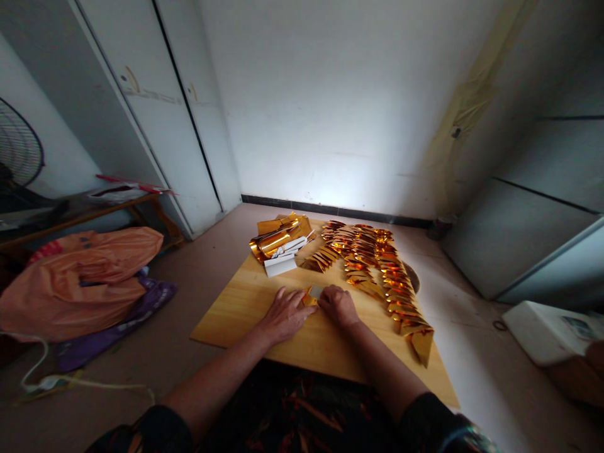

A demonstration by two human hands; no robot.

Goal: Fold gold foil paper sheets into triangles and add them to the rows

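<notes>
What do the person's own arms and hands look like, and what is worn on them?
The left hand and right hand wear no gloves; the forearms are uncovered, with no watch visible. Dark sleeves end near the elbows, showing blurred, lighter patterning in places.

Right of centre: folded gold pieces point(394, 283) look like foil-faced paper, highly glossy. Loose gold sheets point(278, 239), centre, share the mirror shine; white strip point(280, 266) looks matt, papery. Tabletop point(236, 308): smooth wood, soft sheen. Left edge: orange bundle point(61, 305), creased, cloth or plastic unclear.
</notes>
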